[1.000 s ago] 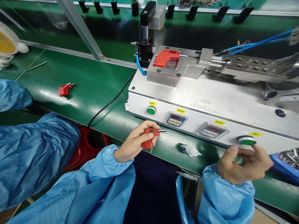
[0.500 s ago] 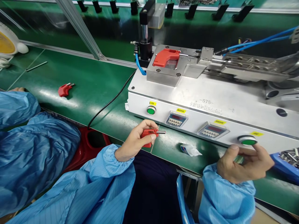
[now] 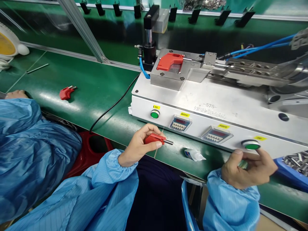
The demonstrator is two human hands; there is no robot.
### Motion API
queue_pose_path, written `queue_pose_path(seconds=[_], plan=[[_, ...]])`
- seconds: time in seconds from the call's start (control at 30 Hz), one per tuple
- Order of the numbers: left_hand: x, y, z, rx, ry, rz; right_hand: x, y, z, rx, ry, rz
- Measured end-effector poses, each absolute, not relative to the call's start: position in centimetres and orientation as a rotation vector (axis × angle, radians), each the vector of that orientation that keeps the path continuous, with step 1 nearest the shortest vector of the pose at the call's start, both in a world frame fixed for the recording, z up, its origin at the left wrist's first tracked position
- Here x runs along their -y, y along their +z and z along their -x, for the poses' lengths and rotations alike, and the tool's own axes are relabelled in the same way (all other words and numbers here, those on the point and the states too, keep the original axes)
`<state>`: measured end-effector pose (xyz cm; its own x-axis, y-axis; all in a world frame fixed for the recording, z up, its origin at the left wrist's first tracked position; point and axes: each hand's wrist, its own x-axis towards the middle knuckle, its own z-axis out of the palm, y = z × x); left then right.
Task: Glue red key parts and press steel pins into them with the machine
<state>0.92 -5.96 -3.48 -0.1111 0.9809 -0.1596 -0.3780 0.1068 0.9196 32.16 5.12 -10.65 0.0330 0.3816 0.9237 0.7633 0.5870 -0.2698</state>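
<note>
The held red handle [image 3: 153, 137] looks like smooth plastic, its pin [image 3: 169, 142] is shiny metal; the table [image 3: 103, 86] is glossy, the sleeves [image 3: 110, 167] are cloth.

The left hand [image 3: 137, 146] grips 1 red part [image 3: 152, 138]; the right hand [image 3: 247, 170] is at a green button [image 3: 251, 146].

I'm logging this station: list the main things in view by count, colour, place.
parts: 3, red, left hand, fixture, bench
bench: 1, green, across frame
machine: 1, mostly silver, right
buttons: 2, green, machine front
displays: 2, dark, machine front
bottle: 1, white, before machine
bin: 1, blue, right edge
rod: 1, grey, bench left
clips: 8, black, top
stool: 1, red, below bench
co-worker's hand: 1, blue sleeve, left edge
left hand: 1, blue sleeve, centre
right hand: 1, blue sleeve, right
</note>
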Motion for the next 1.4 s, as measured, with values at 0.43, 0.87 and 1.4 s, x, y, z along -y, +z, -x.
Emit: queue_pose_path(seconds=[0.43,0.87,1.4], plan=[[6.2,-3.4,-0.9,-1.069,1.354,-0.784,-5.2,-10.9,-32.2,1.543,-0.399,1.028],[5.9,-3.3,-0.8,-1.040,1.376,-0.727,-5.2,-10.2,-31.7,1.566,-0.380,0.963],[5.8,-4.0,-0.7,-1.039,1.318,-0.632,-5.5,-11.2,-32.4,1.508,-0.383,1.077]])
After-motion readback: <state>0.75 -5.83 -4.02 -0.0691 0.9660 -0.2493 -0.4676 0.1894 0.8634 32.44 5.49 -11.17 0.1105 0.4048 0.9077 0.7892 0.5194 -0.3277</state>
